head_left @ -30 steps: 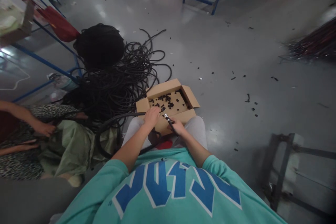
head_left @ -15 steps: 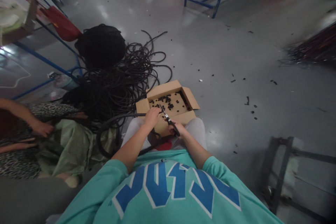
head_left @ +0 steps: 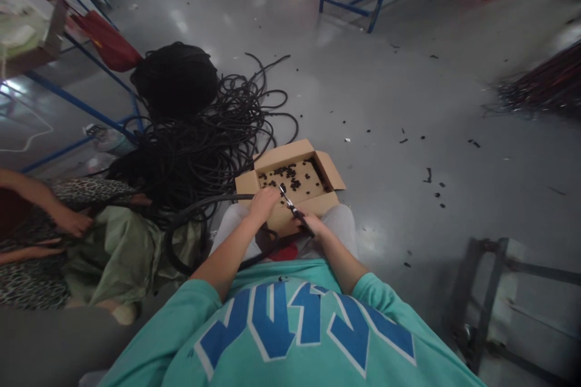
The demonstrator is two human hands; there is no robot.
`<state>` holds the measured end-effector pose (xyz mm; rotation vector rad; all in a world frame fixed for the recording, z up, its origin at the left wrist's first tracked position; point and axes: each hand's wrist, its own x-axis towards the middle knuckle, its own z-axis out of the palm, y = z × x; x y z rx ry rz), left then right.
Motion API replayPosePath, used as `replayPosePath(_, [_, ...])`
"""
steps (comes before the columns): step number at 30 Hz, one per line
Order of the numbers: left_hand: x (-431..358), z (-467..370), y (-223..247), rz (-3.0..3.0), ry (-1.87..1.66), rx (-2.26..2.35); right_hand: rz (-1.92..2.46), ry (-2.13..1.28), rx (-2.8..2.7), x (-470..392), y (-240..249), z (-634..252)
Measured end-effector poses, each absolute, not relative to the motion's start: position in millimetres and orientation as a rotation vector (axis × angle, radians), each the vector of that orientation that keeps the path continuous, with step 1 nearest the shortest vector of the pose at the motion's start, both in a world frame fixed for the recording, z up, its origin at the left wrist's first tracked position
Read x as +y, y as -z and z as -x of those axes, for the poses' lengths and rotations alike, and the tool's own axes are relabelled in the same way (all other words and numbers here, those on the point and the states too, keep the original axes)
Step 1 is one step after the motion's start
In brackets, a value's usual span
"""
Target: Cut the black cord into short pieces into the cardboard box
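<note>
My left hand [head_left: 264, 204] is closed around a black rubber tube [head_left: 227, 198], which runs off to the left toward a tangled heap. In my right hand [head_left: 313, 224] is a pair of scissors [head_left: 296, 213], its blades pointing up and left to the tube's end beside my left fingertips. Both hands are over the near side of an open cardboard box [head_left: 284, 153]. Many short black cut pieces [head_left: 295, 183] lie scattered on the box bottom. My left fingers partly hide the tube's end.
A tangled heap of black tube [head_left: 204, 133] and a large coil [head_left: 177, 78] lie on the floor to the left. Another person [head_left: 72, 221] sits at the left. A metal frame [head_left: 494, 290] stands at right. Black scraps [head_left: 428, 175] dot the floor.
The scissors' blades have come closer together and their handles have tilted slightly down and right. My left hand has shifted a little to the right.
</note>
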<state>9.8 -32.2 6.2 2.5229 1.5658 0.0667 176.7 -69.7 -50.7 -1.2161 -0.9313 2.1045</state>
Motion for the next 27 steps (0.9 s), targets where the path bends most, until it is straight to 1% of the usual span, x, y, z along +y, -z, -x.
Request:
replayPosePath(8, [-38,-11,-16,-2.662,0.039,1.462,1.394,-1.74,-1.173,-62,58,-175])
replayPosePath(11, [-37,-9,-13,-2.634,0.005,1.498,1.434,-1.854,-1.07,-65,55,-176])
replayPosePath(14, [-33,-5,-4,-2.509,-0.116,1.592,1.366,-2.017,-0.823,-67,51,-177])
replayPosePath(17, [-28,0,6,-2.236,-0.37,1.721,1.282,-2.079,-0.678,-67,50,-177])
replayPosePath(20, [-23,3,11,-1.884,-0.617,1.762,1.273,-2.094,-0.681,-65,51,-178])
replayPosePath(23, [-19,1,8,-1.499,-0.784,1.71,1.211,-2.044,-0.783,-65,49,-179])
replayPosePath(27, [-19,-4,-6,-0.981,-0.93,1.538,1.111,-2.013,-1.014,-71,40,-183])
